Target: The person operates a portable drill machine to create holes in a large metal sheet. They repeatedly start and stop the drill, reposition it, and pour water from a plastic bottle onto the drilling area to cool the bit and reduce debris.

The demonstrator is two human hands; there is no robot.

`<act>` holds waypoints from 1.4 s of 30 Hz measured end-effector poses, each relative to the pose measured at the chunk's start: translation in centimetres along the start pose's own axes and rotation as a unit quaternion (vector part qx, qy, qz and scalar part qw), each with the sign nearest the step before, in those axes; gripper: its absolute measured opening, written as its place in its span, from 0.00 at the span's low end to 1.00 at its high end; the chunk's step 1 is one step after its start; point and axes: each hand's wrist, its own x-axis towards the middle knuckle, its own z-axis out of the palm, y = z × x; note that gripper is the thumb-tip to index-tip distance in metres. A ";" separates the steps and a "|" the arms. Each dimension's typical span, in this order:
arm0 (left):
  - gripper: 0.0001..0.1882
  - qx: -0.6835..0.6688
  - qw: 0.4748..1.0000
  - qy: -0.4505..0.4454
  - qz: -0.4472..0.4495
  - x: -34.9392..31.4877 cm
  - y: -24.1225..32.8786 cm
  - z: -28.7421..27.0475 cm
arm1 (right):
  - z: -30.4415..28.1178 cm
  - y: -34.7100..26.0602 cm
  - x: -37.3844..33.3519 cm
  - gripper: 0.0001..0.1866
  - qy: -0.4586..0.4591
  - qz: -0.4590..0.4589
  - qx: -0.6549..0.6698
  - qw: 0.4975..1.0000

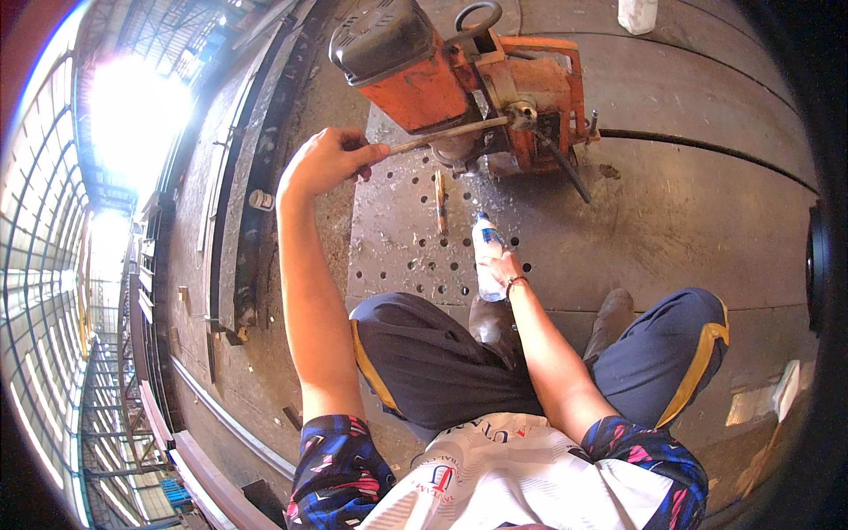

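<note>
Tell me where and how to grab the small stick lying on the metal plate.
Pinch the stick across its middle, probably, from above and the near side: it is thin and lies flat, and its far end points toward the machine and lever, so the near side seems more open.

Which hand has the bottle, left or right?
The right hand holds the blue-capped bottle; the left hand instead grips the rod at the orange machine.
</note>
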 end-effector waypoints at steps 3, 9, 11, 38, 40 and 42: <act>0.27 0.029 0.993 -0.014 -0.110 -0.3 1.5 -0.3 | 0.6 0.6 0.9 0.35 0.002 0.015 0.017 1.000; 0.28 0.303 0.949 0.043 -0.073 0.1 11.4 -3.0 | 0.9 1.6 2.4 0.35 -0.002 0.032 0.019 0.999; 0.25 0.407 0.906 0.117 -0.014 0.6 14.5 -3.1 | 0.8 0.4 0.9 0.35 -0.027 0.028 0.017 0.999; 0.29 0.026 0.987 -0.143 -0.065 1.2 0.6 -0.8 | -0.6 -0.8 -0.3 0.35 -0.016 0.011 0.000 1.000; 0.28 0.006 0.979 -0.178 -0.103 1.5 0.7 -1.1 | -0.6 -1.1 -0.4 0.35 -0.025 0.005 0.007 1.000; 0.28 -0.007 0.969 -0.206 -0.133 1.9 0.8 -1.2 | -0.9 -1.3 -0.5 0.35 -0.036 -0.001 0.018 0.999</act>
